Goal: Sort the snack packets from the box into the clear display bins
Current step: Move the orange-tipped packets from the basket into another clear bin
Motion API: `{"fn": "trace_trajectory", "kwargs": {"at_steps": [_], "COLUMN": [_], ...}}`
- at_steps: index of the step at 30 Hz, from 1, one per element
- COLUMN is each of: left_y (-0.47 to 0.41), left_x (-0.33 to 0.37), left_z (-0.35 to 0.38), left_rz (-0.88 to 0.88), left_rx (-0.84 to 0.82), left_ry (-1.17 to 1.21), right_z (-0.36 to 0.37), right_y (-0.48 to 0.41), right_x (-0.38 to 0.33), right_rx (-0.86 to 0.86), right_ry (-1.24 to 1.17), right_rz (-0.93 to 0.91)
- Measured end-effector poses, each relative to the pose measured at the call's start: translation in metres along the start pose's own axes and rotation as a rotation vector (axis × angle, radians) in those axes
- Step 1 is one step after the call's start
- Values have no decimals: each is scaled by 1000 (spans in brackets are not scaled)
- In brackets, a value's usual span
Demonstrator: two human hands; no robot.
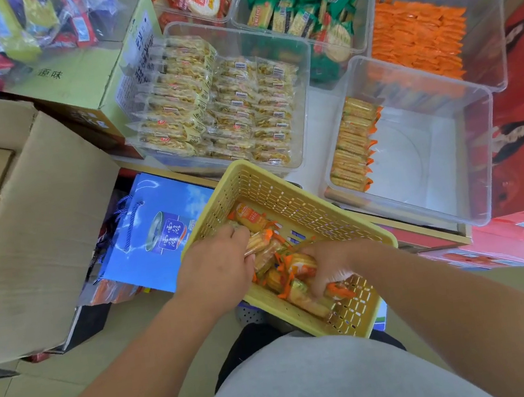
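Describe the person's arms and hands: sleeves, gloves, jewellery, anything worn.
Both forearms are bare up to the frame edge, with no sleeves visible. The left hand and right hand wear no gloves, and no watch, bracelet or ring shows. A grey garment covers the torso below.

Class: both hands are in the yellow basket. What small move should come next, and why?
Probably lift the packets the left hand grips and stand them beside the short row in the near bin: they look alike, and that bin is mostly bare.
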State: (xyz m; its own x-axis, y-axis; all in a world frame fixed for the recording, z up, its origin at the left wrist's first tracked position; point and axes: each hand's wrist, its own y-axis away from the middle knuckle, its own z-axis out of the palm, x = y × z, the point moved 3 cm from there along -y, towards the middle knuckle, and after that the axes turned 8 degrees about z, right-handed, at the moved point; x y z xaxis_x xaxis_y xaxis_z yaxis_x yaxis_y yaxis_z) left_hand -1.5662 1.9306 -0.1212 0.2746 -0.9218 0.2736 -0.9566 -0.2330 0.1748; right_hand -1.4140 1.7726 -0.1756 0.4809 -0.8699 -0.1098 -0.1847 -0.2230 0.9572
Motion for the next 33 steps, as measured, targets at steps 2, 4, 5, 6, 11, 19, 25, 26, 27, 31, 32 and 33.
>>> {"fn": "trace_trajectory", "kwargs": {"at_steps": [2,4,5,6,11,19,25,26,27,31,32,33], "left_y": [0,1,1,1,0,-1,-1,-1,-1,-2,-2,-2], "left_x": [-3,-8,-10,-11,-11,-13,-15,-16,-17,-21,-21,-21], "left_z": [2,3,2,2,2,4,6,6,6,5,5,5], "left_rz": [-13,-23,-25,-24,-17,-23,-32,-34,-37,-63,-69,-73], "left_rx": [18,31,36,39,48,65,65,64,64,49,49,54], "left_ry": [15,41,50,55,80,98,107,114,122,146,144,139], "right_z": [-1,0,1,2,1,12,21,23,25,22,19,17], "right_y": [6,11,14,16,20,15,15,15,15,15,16,17], "right_x": [2,4,4,3,3,4,-5,-7,-9,-12,-13,-12], "right_rx": [31,21,8,-2,98,95,10,-8,-27,-16,-12,-13], "right_ry": [-125,-267,-348,-427,-667,-487,-198,-175,-154,-207,-240,-264], "right_rz": [-33,-74,-92,-106,-113,-44,51,53,51,51,55,57]}}
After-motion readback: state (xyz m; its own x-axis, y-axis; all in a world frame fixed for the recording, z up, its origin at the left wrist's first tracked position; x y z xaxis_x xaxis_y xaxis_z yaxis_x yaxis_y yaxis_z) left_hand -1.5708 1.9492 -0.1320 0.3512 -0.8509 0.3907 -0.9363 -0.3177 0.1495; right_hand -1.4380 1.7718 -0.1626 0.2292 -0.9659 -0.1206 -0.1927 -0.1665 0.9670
